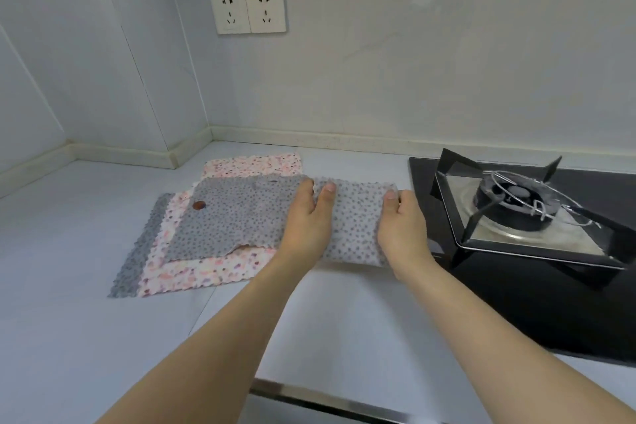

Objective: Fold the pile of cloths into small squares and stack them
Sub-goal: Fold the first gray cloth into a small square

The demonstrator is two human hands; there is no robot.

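Folded grey cloth (354, 224) near right edge of bench (69, 320), just beside hob (516, 286). Left hand (306, 220) and right hand (402, 227) gripping its two sides, thumbs on top, fingers curled under.

Risks:
- Fold slipping open if grip loosens
- Right end dragging onto hob
- Pile of cloths (206, 237) under left edge shifting along

Hidden: fingertips beneath cloth; number of layers; lower pile cloths mostly covered. Brown spot (199, 205) unclear.

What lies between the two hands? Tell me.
In the head view, only the folded light grey dotted cloth spans the gap between the left hand and the right hand; both grip its sides.
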